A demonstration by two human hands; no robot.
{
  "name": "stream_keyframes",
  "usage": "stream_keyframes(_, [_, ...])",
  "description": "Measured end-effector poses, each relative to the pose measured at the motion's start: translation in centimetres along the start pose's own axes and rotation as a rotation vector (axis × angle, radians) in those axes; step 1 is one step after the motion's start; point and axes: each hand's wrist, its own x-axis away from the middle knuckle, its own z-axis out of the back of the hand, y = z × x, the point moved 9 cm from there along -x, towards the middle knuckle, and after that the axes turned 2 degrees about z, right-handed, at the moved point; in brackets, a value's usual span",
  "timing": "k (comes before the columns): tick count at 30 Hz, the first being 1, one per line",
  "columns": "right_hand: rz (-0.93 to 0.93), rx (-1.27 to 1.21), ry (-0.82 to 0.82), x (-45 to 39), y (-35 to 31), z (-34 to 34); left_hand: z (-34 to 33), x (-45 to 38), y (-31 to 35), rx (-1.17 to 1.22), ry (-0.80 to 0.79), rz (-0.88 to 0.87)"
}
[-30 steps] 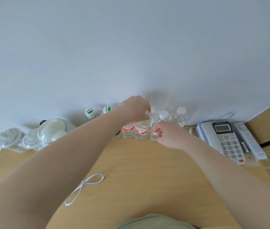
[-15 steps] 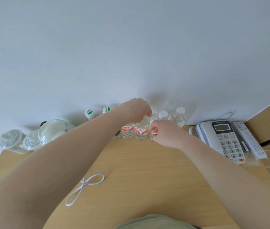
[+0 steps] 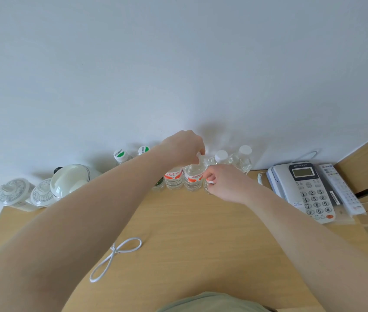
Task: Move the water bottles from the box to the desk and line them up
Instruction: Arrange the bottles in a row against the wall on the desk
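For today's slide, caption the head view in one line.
Left hand grips a bottle's cap while right hand steadies the next bottle on the desk.

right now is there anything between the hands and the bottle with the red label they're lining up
Nothing visible. The left hand already grips the top of the red-label bottle, and the right hand has its fingers curled at the bottle beside it. Both stand in the row at the wall.

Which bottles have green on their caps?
The two bottles at the left end of the row, one beside the other, have green and white caps. The caps that show on the right-hand bottles are plain white.
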Motion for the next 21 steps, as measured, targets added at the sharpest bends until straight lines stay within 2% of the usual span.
stream_keyframes(6, [0.015, -0.004, 0.005, -0.2, -0.2, 0.0, 0.0, 0.2, 0.0, -0.129, 0.023, 0.026])
stream_keyframes(10, [0.012, -0.012, -0.008, -0.3, -0.3, -0.1, 0.0, 0.4, -0.3, -0.092, 0.011, 0.054])
stream_keyframes(16, [0.01, -0.029, 0.0, -0.3, 0.1, -0.2, -0.7, 1.0, 0.8, 0.044, -0.063, -0.059])
stream_keyframes(21, [0.008, -0.035, -0.001, -0.2, 0.5, -0.3, -0.3, 0.9, 0.0, 0.035, -0.063, 0.019])
